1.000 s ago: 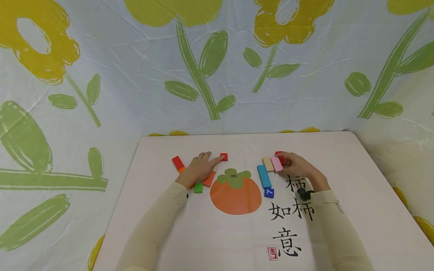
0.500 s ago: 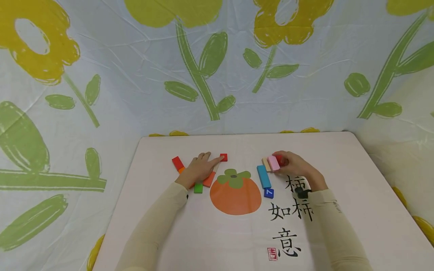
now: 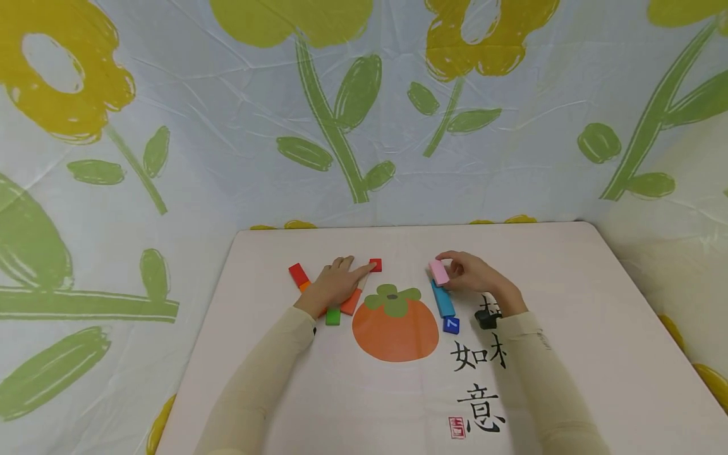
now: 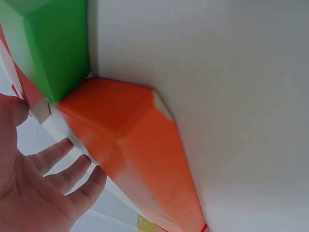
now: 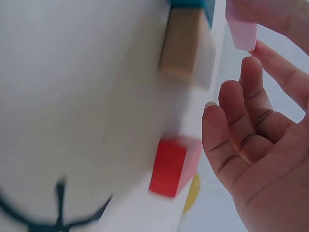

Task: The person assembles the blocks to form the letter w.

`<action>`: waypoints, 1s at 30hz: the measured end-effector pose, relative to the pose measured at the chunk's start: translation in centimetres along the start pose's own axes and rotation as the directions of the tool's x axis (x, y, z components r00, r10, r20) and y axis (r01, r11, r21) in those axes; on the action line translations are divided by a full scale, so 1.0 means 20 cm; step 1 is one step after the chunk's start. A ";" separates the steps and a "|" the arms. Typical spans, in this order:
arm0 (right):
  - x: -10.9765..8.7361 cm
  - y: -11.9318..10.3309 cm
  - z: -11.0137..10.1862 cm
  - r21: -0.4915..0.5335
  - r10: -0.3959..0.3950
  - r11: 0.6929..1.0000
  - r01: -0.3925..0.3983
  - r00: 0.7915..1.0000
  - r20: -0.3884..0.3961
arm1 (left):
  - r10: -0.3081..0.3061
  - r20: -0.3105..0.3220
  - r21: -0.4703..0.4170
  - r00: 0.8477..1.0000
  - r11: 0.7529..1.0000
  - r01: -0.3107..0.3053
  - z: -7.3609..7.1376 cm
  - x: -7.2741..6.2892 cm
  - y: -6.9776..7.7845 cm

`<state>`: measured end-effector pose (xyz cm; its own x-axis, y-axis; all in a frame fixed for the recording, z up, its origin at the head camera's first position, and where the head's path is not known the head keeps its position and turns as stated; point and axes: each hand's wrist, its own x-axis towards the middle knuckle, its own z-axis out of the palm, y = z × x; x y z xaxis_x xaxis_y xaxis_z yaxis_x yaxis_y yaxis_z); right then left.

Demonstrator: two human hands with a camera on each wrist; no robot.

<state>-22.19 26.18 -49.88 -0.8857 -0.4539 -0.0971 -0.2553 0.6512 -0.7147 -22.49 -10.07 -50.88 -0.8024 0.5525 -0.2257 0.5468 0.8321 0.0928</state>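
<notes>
Between thumb and index finger my right hand (image 3: 474, 275) pinches a pink block (image 3: 438, 272), held near the far end of the long blue block (image 3: 443, 302). In the right wrist view the pink block (image 5: 242, 30) hangs above the table; a bare wooden block (image 5: 181, 46) and a red block (image 5: 169, 166) lie below, apart from each other. My left hand (image 3: 332, 284) rests with fingers spread over a V of blocks. One of its fingertips touches a small red block (image 3: 375, 265). Orange (image 4: 125, 116) and green blocks (image 4: 53, 48) lie beside its fingers in the left wrist view.
A blue block marked 7 (image 3: 451, 325) touches the long blue block's near end. A red block (image 3: 297, 274) tops the V's left arm. The tabletop (image 3: 352, 404) bears a printed persimmon (image 3: 395, 328) and black characters (image 3: 483, 407). A flowered cloth (image 3: 227, 126) hangs behind.
My right hand has lifted the pink block and carried it left, away from the red block, over the wooden one. The left hand stays in place.
</notes>
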 end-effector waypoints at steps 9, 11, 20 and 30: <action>0.12 -0.14 0.07 0.017 -0.012 1.000 0.011 0.999 0.038 | 0.002 0.001 0.012 1.000 1.000 -0.002 0.00 0.00 -0.01; 0.15 -0.16 0.09 0.021 -0.044 0.999 0.043 0.998 0.042 | 0.001 0.000 0.003 1.000 1.000 -0.001 0.00 0.01 -0.01; 0.27 -0.23 0.20 0.059 -0.076 0.996 0.069 0.988 0.133 | -0.017 0.004 0.000 1.000 1.000 0.017 0.02 0.02 -0.01; 0.33 -0.25 0.28 0.074 -0.064 0.996 0.051 0.979 0.193 | -0.028 0.021 -0.006 0.999 1.000 0.028 0.02 0.02 -0.01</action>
<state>-24.55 16.58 -50.77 -0.7763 -0.6032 -0.1829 -0.2705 0.5809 -0.7677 -22.77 -10.07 -51.26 -0.8120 0.5281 -0.2485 0.5230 0.8474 0.0919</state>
